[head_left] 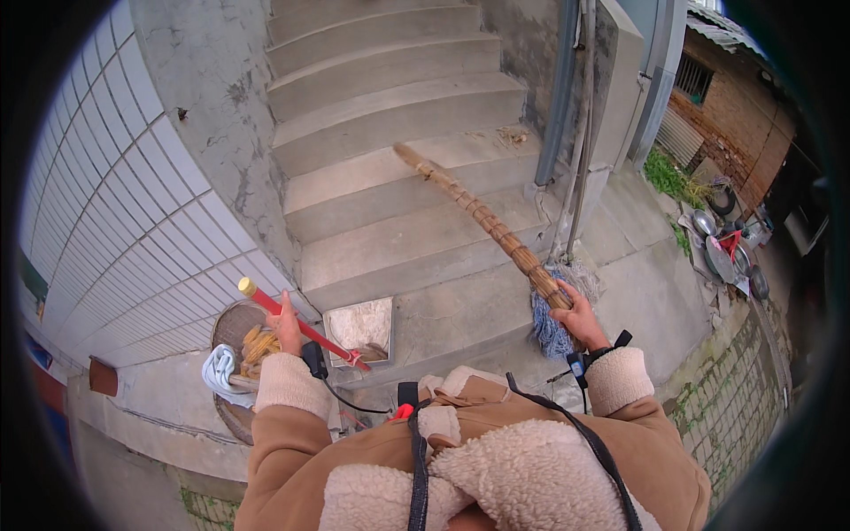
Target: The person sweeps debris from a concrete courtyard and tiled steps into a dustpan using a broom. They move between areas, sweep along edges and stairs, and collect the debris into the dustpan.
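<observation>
My left hand (285, 329) grips the red handle (305, 327) of a metal dustpan (359, 326), which sits at the foot of the concrete stairs (390, 115). The handle has a yellow tip and slants up to the left. My right hand (580, 320) holds a long bound straw broom (482, 217) near its lower end. The broom's far tip lies on a step higher up. A blue-grey mop head (549, 334) hangs just below and left of my right hand. Both sleeves are tan with fleece cuffs.
A round basket (232, 326) with corn cobs and a white cloth (217, 370) stands by the tiled wall (115, 221) at left. A grey drainpipe (558, 97) and mop poles lean right of the stairs. Metal pots (722, 252) and a brick wall (735, 115) lie far right.
</observation>
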Available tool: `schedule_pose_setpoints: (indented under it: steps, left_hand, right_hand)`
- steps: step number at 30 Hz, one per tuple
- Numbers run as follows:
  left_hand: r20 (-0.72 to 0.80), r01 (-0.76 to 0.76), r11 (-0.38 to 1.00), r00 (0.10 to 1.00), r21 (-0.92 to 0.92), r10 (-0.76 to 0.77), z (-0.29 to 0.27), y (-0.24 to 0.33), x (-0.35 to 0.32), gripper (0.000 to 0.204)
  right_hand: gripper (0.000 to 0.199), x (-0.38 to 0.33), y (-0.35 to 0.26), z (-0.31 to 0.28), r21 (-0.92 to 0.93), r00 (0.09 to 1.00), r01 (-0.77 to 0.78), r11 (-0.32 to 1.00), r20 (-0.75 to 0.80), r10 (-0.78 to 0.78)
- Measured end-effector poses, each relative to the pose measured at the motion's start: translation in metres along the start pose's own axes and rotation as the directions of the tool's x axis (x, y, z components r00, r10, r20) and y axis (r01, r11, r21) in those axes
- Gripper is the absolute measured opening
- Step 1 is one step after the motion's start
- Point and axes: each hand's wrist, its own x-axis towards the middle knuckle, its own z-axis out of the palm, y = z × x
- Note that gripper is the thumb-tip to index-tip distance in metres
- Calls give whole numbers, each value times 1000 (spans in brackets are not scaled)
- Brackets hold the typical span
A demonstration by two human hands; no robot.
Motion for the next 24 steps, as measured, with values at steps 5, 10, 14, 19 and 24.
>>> schedule_pose_setpoints:
  steps: [5,10,14,19,24]
  left_hand:
    - [17,-152,986,988,-72,153,3,18,6,32]
    - [2,97,990,995,101,-98,-30,35,-24,28]
    - [-20,12,1000,1000,-12,-12,-44,53,-45,27]
    - [-40,3,1000,999,-2,-3,-56,65,-70,24]
    - [-18,13,999,1000,-39,-14,-68,60,-81,23]
  right_hand:
    - [65,37,-33,-10,166,991,100,981,-102,-84]
    - [63,0,-15,-21,108,992,14,994,-130,0]
    - [63,-17,8,-12,278,999,30,960,-21,-25]
    - [65,-23,40,12,400,972,-232,887,134,194]
    - [67,-32,57,23,436,962,-261,861,188,197]
